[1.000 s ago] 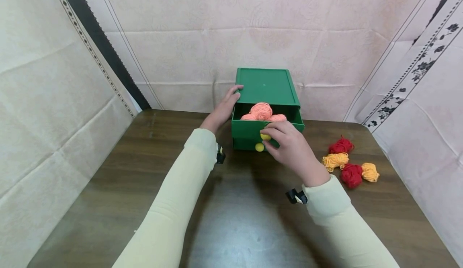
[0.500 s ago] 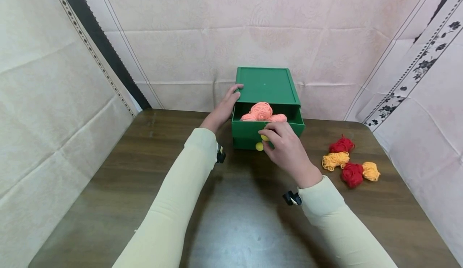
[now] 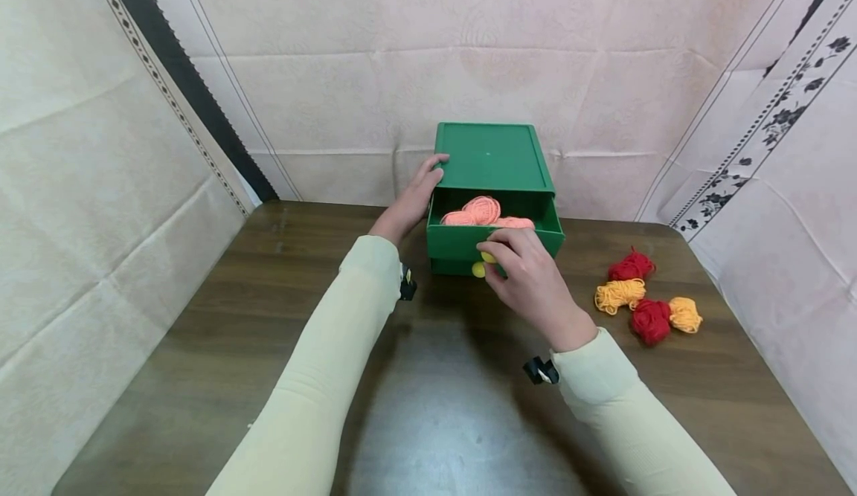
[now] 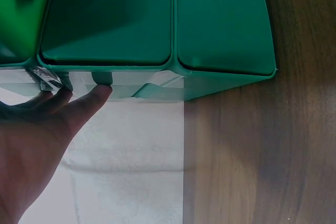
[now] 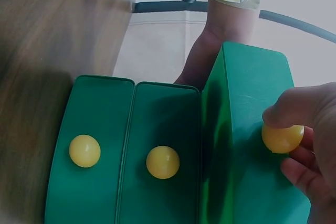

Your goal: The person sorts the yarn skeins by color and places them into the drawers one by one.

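Observation:
A green drawer box (image 3: 492, 155) stands at the back of the table, its top drawer (image 3: 455, 239) pulled part way out. Several pink yarn balls (image 3: 483, 210) lie inside that drawer. My right hand (image 3: 532, 280) pinches the drawer's round yellow knob (image 5: 282, 140) between thumb and fingers. Against the box's left side rests my left hand (image 3: 415, 198), its extended fingertips touching the wall near the top edge. In the right wrist view, the two lower drawers (image 5: 105, 100) are pushed in, each with a yellow knob (image 5: 163, 162).
To the right on the brown wooden table (image 3: 428, 407) lie two red yarn balls (image 3: 651, 321) and two yellow-orange yarn bundles (image 3: 620, 294). A pale cloth (image 3: 335, 102) hangs behind the box and along both sides.
My right hand has shifted slightly left and toward me, with its grip on the knob. The drawer sits slightly further out, and the pink yarn has settled forward and lower. My left hand stays put.

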The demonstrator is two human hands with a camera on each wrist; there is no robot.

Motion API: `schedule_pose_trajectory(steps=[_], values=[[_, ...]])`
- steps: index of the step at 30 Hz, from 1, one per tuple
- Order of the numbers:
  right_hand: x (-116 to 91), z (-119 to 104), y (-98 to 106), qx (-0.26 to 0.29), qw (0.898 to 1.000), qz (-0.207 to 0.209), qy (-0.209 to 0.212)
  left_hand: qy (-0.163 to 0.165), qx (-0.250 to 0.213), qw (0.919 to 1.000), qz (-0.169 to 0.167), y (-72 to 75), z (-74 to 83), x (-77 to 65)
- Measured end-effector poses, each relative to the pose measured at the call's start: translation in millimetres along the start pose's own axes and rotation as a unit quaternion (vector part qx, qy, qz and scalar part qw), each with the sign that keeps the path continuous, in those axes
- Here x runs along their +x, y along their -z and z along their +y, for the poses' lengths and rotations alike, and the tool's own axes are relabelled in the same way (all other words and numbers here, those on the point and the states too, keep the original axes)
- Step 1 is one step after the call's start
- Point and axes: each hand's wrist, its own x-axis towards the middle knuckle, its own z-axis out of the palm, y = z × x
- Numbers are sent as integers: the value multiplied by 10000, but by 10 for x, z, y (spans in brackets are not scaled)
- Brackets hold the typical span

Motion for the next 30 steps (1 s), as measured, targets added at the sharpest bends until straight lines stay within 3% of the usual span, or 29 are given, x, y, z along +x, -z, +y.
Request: schedule_pose_trajectory(steps=[14, 21, 24, 28, 30], values=[[72, 113, -72, -87, 9999, 63, -12, -74, -45, 10000, -17, -1, -8, 12], [124, 173, -102, -134, 9999, 41, -81, -134, 354, 9993, 47, 0, 17, -10], [144, 199, -118, -129, 9998, 47, -133, -286, 398, 9987, 132, 9, -90, 72], [161, 232, -150, -143, 9996, 96, -225, -251, 263, 9992, 135, 21, -144, 117], [169, 248, -166, -143, 9995, 123, -262, -132, 277, 9995, 78, 18, -70, 62]])
